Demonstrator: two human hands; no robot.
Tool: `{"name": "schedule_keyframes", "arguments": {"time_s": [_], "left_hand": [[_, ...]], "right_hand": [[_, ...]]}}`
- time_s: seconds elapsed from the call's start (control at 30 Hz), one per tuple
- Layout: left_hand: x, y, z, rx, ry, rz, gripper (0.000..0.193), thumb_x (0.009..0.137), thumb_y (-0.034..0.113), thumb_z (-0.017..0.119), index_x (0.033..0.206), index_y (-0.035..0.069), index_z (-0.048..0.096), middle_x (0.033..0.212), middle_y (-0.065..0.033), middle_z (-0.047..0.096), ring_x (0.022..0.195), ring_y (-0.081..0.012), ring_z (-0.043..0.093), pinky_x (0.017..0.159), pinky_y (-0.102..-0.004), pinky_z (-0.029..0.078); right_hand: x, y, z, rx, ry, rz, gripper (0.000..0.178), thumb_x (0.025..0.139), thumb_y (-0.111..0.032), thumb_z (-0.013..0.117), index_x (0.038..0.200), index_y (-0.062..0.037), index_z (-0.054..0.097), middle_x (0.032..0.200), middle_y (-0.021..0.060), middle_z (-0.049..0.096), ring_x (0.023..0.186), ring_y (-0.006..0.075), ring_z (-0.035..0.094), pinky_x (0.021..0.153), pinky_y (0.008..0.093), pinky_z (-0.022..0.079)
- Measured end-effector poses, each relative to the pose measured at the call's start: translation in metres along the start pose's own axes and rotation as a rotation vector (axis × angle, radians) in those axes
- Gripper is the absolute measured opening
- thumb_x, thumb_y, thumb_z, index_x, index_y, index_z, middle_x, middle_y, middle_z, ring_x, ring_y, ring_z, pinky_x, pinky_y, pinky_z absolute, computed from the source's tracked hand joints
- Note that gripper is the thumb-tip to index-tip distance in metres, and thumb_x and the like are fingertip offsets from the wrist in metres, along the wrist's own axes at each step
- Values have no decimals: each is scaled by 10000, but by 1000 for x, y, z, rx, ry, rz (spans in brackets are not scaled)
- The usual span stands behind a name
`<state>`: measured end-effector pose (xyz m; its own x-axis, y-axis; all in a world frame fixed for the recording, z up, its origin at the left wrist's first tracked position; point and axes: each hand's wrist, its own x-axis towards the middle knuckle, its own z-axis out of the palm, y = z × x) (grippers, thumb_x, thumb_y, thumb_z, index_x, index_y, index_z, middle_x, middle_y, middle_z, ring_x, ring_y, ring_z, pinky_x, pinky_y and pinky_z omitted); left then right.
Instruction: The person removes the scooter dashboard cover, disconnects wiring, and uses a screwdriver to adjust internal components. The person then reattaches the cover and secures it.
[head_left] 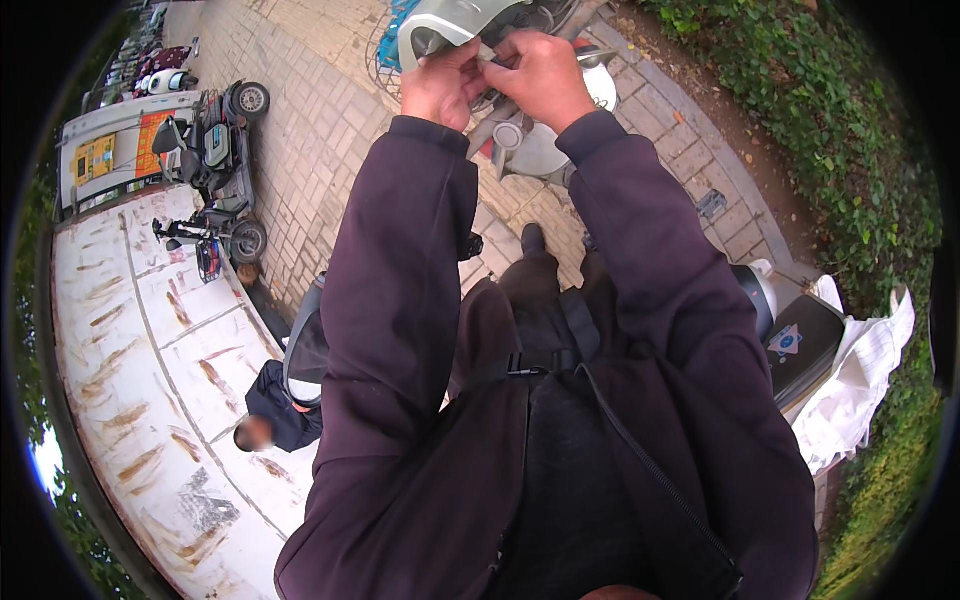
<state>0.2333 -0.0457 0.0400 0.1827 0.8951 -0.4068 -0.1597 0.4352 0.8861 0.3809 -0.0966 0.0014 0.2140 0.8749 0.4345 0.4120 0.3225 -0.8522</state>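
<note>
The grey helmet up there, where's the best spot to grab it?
Probably at its lower rim, from underneath: the grey helmet has a smooth rounded shell, while the rim gives an edge to pinch. The left hand and right hand both meet there, by its strap.

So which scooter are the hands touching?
The pale grey-white scooter at the top: both the left hand and right hand are on it. The dark scooters are parked far left, untouched.
</note>
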Motion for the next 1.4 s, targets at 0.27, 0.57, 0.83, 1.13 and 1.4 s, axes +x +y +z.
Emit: {"name": "schedule_keyframes", "arguments": {"time_s": [0.27,0.57,0.83,1.13,1.4], "left_hand": [[-8,5,-3,-122,-117,-65,321,1010,163,673,1267,-6,582,1189,-155,650,1122,-283,655,996,-456,565],[-17,-1,4,-78,-59,69,284,1030,145,622,1251,-31,599,1180,-164,676,1108,-305,677,1005,-449,562],[-10,-8,-5,-115,-87,75,291,980,89,621,1218,-78,618,1176,-188,690,1074,-318,699,966,-421,571],[-1,-18,1,-159,-14,133,223,907,61,744,1083,-67,695,1018,-139,720,884,-236,714,798,-357,614],[3,-14,-3,-120,16,81,227,939,120,742,1117,-9,684,972,-82,685,816,-183,667,755,-345,606]], "right_hand": [[5,-10,-24,390,-260,361,252,928,-174,750,1011,63,743,776,98,735,644,124,688,601,278,567],[2,-14,-20,327,-248,379,302,967,-256,744,1072,27,748,806,47,725,668,101,666,611,269,552],[0,4,-15,361,-298,302,316,997,-272,714,1109,22,729,835,42,714,689,99,659,622,264,549],[-1,-11,-11,151,-229,295,339,924,-285,787,1043,29,738,826,78,738,698,122,685,637,284,568],[5,-20,-12,32,-221,302,362,896,-324,810,1010,15,753,763,60,726,655,107,663,598,276,527]]}}
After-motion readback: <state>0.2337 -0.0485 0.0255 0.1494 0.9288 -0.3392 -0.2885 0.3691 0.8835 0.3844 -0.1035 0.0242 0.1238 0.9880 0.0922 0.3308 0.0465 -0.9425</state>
